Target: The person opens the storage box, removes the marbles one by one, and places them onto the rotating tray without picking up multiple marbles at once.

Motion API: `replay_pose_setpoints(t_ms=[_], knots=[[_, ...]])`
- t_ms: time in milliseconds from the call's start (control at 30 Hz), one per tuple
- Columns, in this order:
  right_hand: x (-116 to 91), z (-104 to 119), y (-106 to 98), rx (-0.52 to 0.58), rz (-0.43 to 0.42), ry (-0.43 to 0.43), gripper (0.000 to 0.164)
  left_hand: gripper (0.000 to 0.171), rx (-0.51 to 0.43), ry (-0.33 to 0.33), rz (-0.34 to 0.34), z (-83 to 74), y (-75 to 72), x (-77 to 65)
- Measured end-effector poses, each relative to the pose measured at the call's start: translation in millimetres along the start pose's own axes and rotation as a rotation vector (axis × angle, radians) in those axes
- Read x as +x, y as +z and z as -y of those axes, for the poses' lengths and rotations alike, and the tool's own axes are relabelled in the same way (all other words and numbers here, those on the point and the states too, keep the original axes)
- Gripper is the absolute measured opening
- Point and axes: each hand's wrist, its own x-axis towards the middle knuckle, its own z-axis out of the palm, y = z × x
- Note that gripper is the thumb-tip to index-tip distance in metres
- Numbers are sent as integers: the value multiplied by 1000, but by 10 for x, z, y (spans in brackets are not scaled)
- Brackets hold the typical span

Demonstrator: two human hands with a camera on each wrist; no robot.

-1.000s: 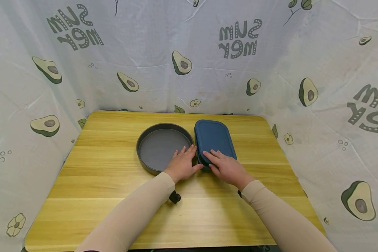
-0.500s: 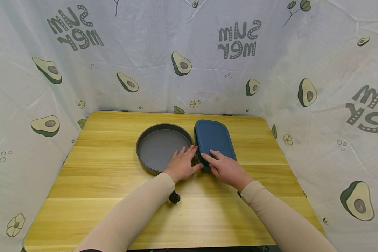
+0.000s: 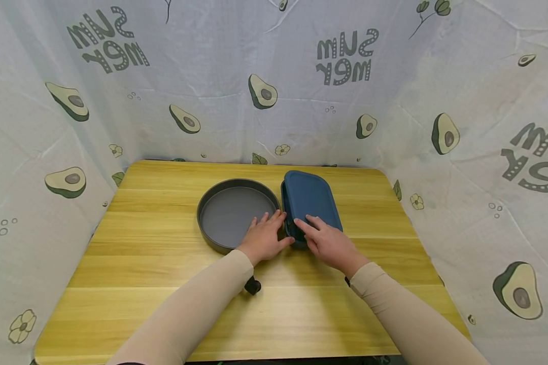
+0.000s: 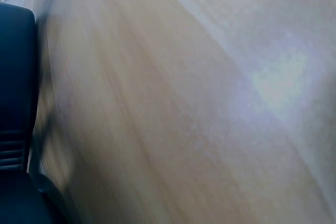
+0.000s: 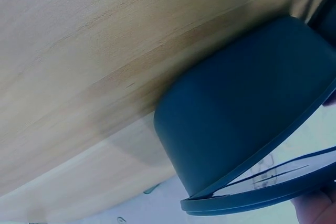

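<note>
Blue box (image 5: 236,103) sits just right of the pan (image 3: 233,215); its lid (image 3: 309,197) tilts, left edge raised. Right hand (image 3: 332,246) grips the lid's near left edge; left hand (image 3: 264,241) lies spread over the pan's rim. Risk: one-sided pulling could drag the poorly braced box.

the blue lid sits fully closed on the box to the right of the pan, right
Not fully closed: the blue lid is tilted up, and the right wrist view shows a gap between it and the box. The box is to the right of the pan.
</note>
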Motion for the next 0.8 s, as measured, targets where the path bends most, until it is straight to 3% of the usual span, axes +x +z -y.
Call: replay_pose_setpoints(t_ms=[267, 800], knots=[[-2, -17, -29, 22, -59, -10, 56, 82, -12, -3, -2, -1, -1, -4], [-38, -59, -83, 89, -137, 55, 55, 82, -17, -5, 0, 1, 6, 5]])
